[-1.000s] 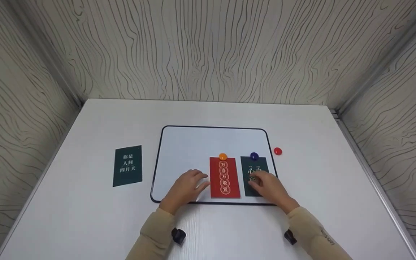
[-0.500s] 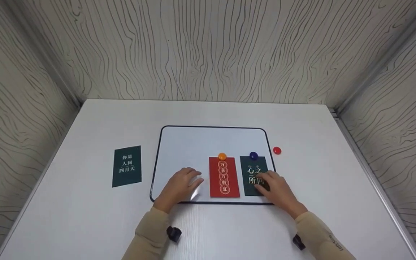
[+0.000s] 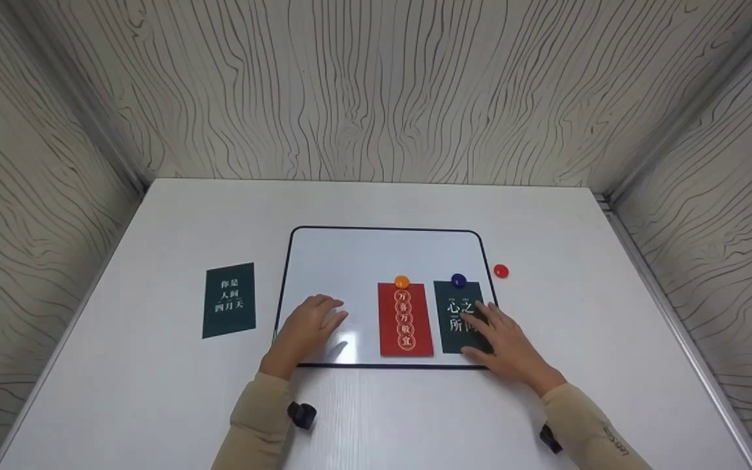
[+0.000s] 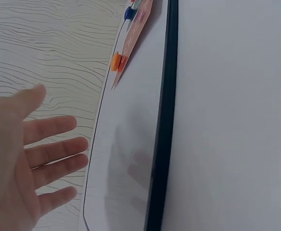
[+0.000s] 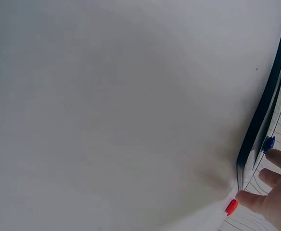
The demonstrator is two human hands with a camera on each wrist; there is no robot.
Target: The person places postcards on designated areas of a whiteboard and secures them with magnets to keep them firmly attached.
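Observation:
A black-edged whiteboard (image 3: 350, 261) lies on the table. Near its middle is a red card (image 3: 389, 326) with an orange magnet (image 3: 402, 282) at its top edge. To the right lies a dark green card (image 3: 451, 339) topped by a blue magnet (image 3: 458, 281). My right hand (image 3: 506, 343), fingers spread, is over this card's right side; whether it touches is unclear. Over the board's lower left my left hand (image 3: 303, 331) holds nothing, its fingers extended in the left wrist view, where the hand (image 4: 15, 154) stands clear of the board surface.
Another dark green card (image 3: 229, 313) lies on the table (image 3: 134, 365) left of the board. A red magnet (image 3: 501, 271) sits just outside the board's right edge. Patterned panels (image 3: 350, 91) rise behind and at both sides.
My left hand has moved left, away from the red card. My right hand has shifted right and spread its fingers, uncovering more of the green card. Cards and magnets look unmoved.

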